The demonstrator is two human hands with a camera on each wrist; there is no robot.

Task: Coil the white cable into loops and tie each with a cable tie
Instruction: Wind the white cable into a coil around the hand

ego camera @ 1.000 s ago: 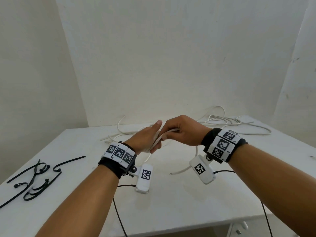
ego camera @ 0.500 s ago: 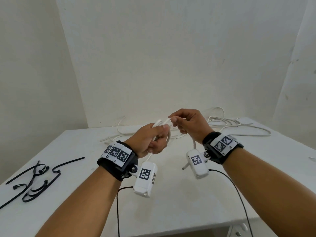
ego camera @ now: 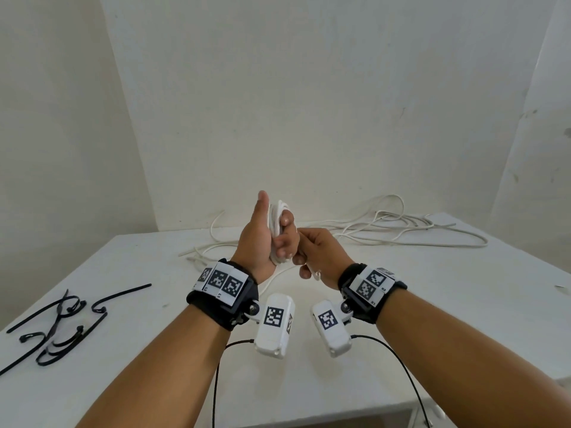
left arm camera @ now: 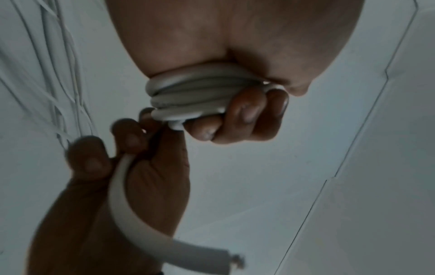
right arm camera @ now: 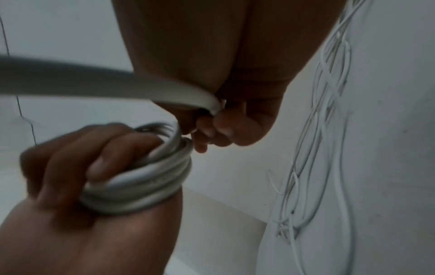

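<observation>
My left hand [ego camera: 272,233] is raised above the table with its thumb up, its fingers curled round a small coil of white cable [ego camera: 276,220] of several turns. The coil [left arm camera: 188,96] shows clearly in the left wrist view, and in the right wrist view the coil [right arm camera: 146,184] sits under the left fingers. My right hand [ego camera: 312,251] is right beside it, gripping the cable's free end [ego camera: 315,273], whose cut tip [left arm camera: 233,260] sticks out below the palm. Black cable ties [ego camera: 61,322] lie on the table at the far left.
More white cables [ego camera: 386,230] lie loose along the back of the white table [ego camera: 432,319], against the wall. Black wires [ego camera: 398,362] hang from the wrist cameras towards the front edge. The table's near right corner ends close to my right forearm.
My left hand has lifted and turned upright with the coil. The right hand has swung from above the coil down to its right side, bringing the cable end with it.
</observation>
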